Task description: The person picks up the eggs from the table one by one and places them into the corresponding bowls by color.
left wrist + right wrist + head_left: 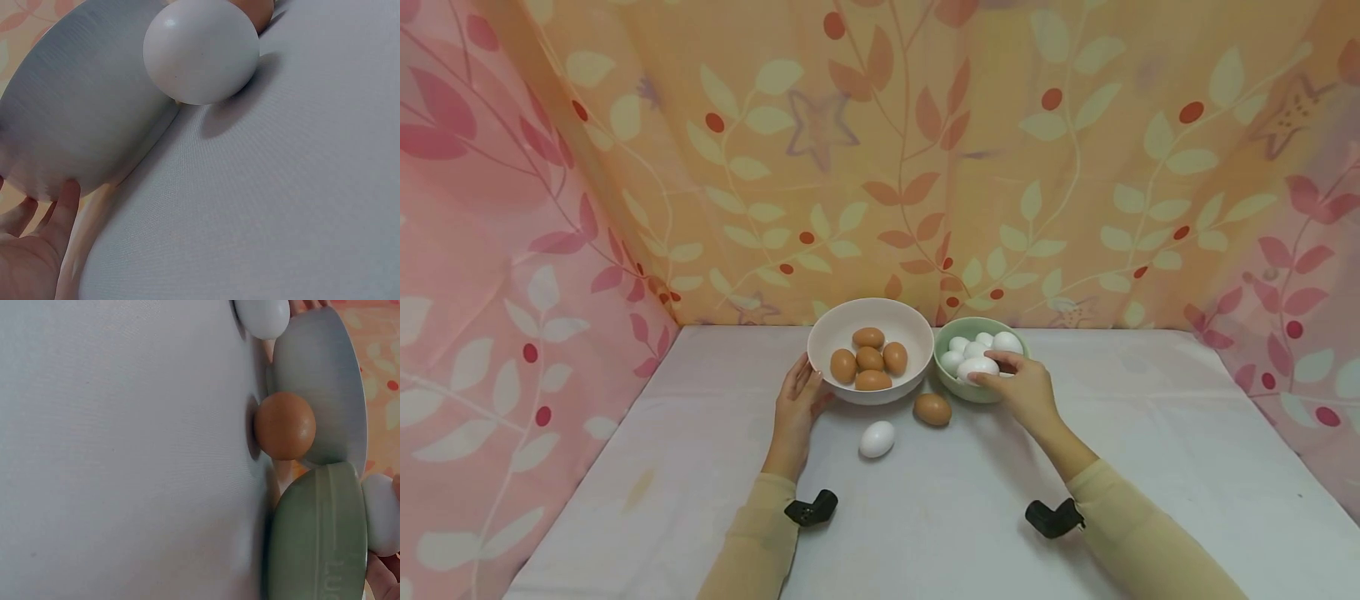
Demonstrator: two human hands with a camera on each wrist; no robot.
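My right hand (1027, 390) pinches a white egg (978, 369) between thumb and fingers, at the near rim of the green bowl (973, 392). Several other white eggs (958, 343) lie in that bowl. Against the left outer side of the larger white bowl (868, 397) rests my left hand (795, 410); the left wrist view shows its fingertips (70, 190) touching the outer wall. Several brown eggs (870, 359) sit inside the white bowl. On the table in front are a loose white egg (877, 439) and a loose brown egg (932, 409).
The two bowls stand side by side near the back edge of the white-covered table (647, 400). Behind it hangs a patterned orange curtain (880, 167), with pink patterned cloth (482, 333) at the sides. A black wrist camera (812, 507) sits on the left sleeve.
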